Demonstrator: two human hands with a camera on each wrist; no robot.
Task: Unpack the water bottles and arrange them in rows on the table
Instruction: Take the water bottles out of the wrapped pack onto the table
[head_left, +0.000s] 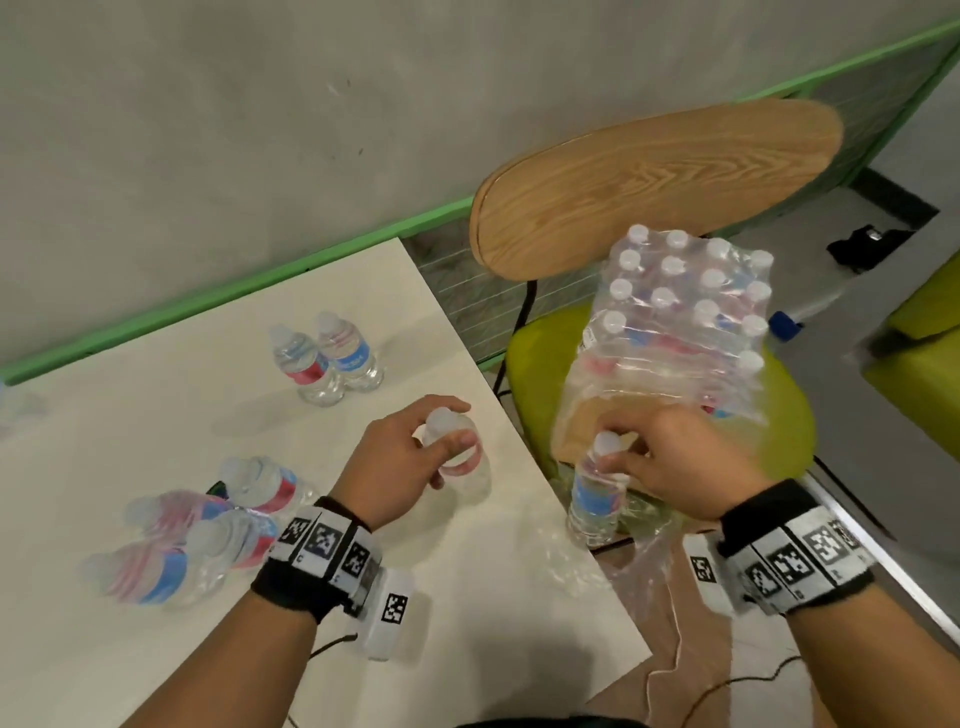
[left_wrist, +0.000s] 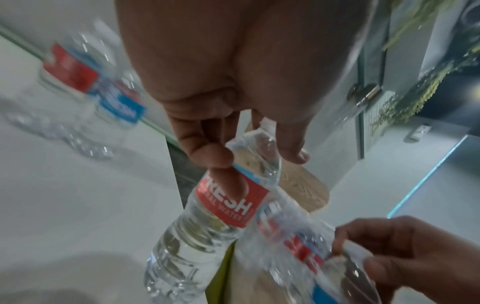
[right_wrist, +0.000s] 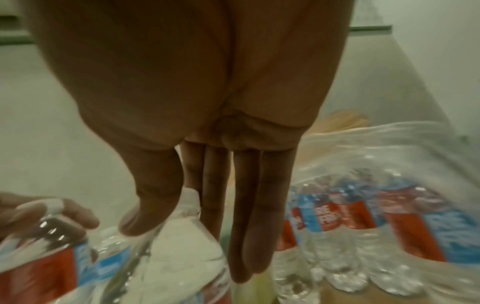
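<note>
Head view puts the table (head_left: 156, 415) across the lower left of the frame and a green chair (head_left: 789, 415) at the right, with the shrink-wrapped pack (head_left: 685, 312) standing on its seat. The left hand (head_left: 410, 462) is curled round the neck of a bottle (head_left: 462, 457) over the table's right edge. The right hand (head_left: 670, 462) pinches the neck of a second bottle (head_left: 597, 493) just below the pack's torn front, in the gap between chair and table. Two bottles stand upright together (head_left: 332, 358) in the upper middle of the table; a blurred cluster (head_left: 197, 530) sits at lower left, and I cannot tell whether those stand or lie.

Unpacking is under way, and most of the pack looks still full. The step in hand seems to be carrying two freshly drawn bottles across. Next, each needs setting down upright beside the standing pair so a row starts to form; loose wrap (head_left: 649, 561) hanging off the table corner could snag the right-hand bottle.
</note>
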